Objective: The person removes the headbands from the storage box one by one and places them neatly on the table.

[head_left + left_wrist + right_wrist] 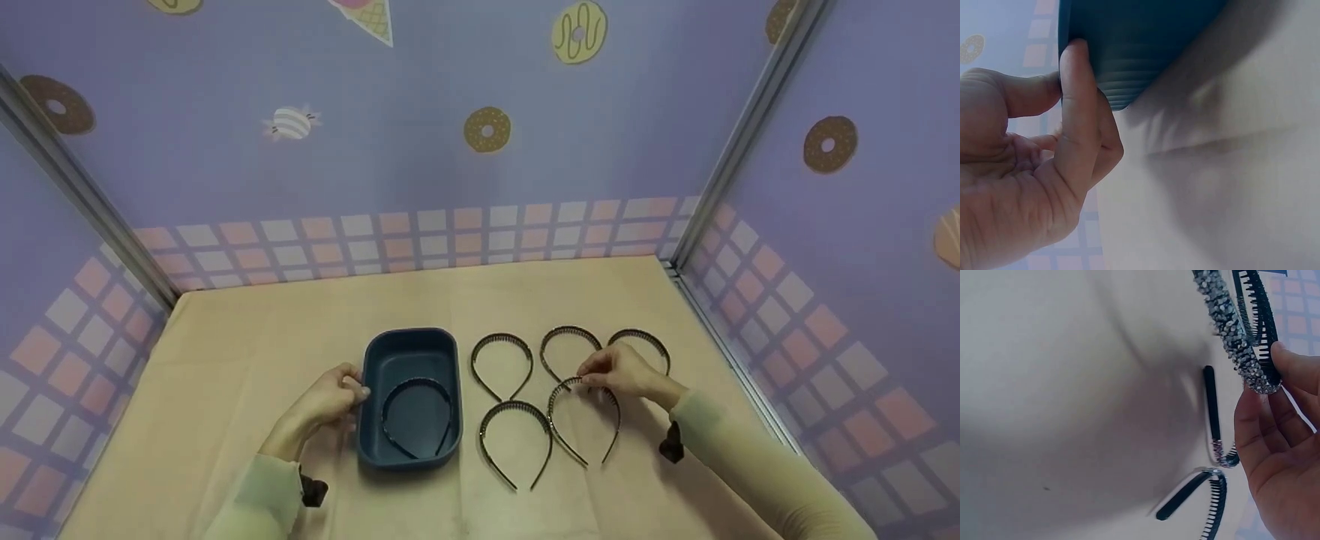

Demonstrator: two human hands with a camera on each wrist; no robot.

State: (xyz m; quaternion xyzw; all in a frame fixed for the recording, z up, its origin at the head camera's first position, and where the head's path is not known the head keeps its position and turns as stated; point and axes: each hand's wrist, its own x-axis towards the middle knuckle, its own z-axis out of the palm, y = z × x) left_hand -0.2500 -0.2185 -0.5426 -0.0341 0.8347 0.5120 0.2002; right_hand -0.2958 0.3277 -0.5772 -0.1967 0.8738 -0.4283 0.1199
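Observation:
My left hand (328,399) grips the left rim of a dark blue rectangular box (409,363). In the left wrist view its thumb and fingers pinch the box wall (1129,50). Inside the box lies one black headband (416,380). My right hand (628,369) pinches the top of another headband (619,418) between thumb and fingers. Up close in the right wrist view, this rhinestone-studded headband (1227,323) has comb teeth on its inner side. Just left of it is a headband (515,403); behind the right hand are two more, a headband (570,329) and a partly covered headband (637,332).
Another headband (502,337) lies right beside the box's right side. Everything stands on a pale cloth-covered table (247,337). Purple patterned walls (405,172) with metal corner posts (742,142) enclose it at the back and both sides.

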